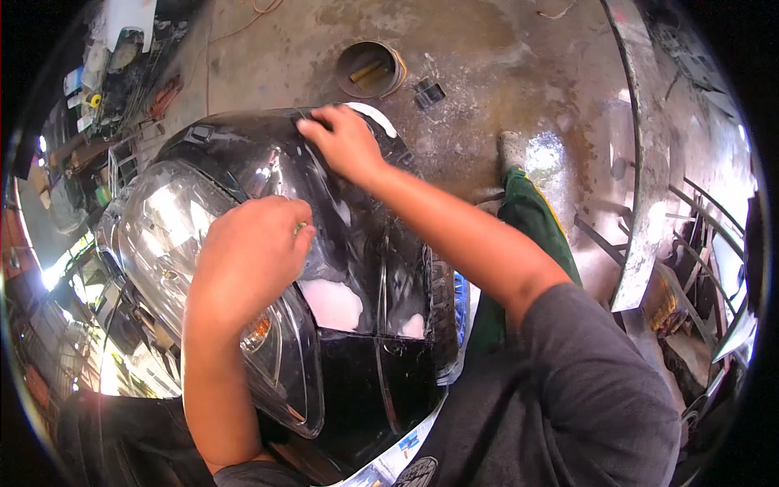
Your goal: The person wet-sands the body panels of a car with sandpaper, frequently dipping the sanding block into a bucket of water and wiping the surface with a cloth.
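Observation:
My left hand [253,243] is closed above the glossy black car body panel [243,146], beside the clear headlight [166,223]. A small yellowish-green bit shows between its thumb and fingers; I cannot make out what it is. Farther out, my right hand [347,146] rests at the panel's far edge, thumb apart from the fingers. By it a white patch [375,119] curves along the edge. A pinkish-white patch of what looks like filler [331,305] lies below my left hand, and a smaller patch [413,326] sits to its right.
A round bucket [371,70] with a yellowish item and liquid stands on the wet concrete floor, beside a small dark block [428,94]. A tyre [443,304] shows at the panel's right. A long metal beam [641,162] and clutter line the right; more clutter fills the left.

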A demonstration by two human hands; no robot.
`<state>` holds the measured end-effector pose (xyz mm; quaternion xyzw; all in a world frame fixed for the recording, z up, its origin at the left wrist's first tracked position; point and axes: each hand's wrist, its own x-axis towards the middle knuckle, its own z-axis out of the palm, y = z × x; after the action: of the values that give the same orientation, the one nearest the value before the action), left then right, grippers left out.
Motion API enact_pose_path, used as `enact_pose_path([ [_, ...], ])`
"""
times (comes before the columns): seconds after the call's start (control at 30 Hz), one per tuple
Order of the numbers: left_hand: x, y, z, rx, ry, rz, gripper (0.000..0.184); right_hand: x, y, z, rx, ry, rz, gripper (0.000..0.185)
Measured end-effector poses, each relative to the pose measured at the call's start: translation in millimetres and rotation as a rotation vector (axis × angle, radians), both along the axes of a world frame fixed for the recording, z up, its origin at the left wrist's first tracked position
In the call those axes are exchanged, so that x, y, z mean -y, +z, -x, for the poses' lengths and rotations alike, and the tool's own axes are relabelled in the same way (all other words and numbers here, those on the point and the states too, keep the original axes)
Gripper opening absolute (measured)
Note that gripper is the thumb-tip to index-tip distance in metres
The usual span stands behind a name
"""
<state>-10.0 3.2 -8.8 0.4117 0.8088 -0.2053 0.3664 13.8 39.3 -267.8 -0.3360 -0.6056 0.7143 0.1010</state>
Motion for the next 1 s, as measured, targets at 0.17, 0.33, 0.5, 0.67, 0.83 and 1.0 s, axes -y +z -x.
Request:
enact_pose_path([
  [0.17, 1.8, -1.5, 0.8, 0.034, -0.021, -0.031, 0.013, 7.8, -10.6, -2.5, -0.106, -0.021, -0.051, 0.05],
  [0.33, 4.0, -2.4, 2.4, 0.056, -0.017, -0.064, 0.012, 10.4, -1.8, -17.7, -0.109, -0.023, -0.078, 0.05],
  [0.5, 3.8, -2.4, 3.3, 0.076, 0.006, -0.059, 0.012, -1.3, -21.6, 28.4, -0.052, -0.027, -0.051, 0.05],
  [0.67, 3.9, -3.1, 4.3, 0.092, 0.02, -0.082, 0.011, 7.3, 7.4, -34.4, -0.11, 0.05, 0.039, 0.051],
  [0.83, 3.5, -2.7, 5.0, 0.096, 0.015, -0.089, 0.01, -17.2, -26.7, 39.8, 0.012, 0.147, 0.116, 0.052],
  [1.0, 2.1, -1.8, 5.7, 0.112, 0.029, -0.094, 0.009, -14.5, 9.8, 2.1, -0.022, 0.17, 0.057, 0.052],
])
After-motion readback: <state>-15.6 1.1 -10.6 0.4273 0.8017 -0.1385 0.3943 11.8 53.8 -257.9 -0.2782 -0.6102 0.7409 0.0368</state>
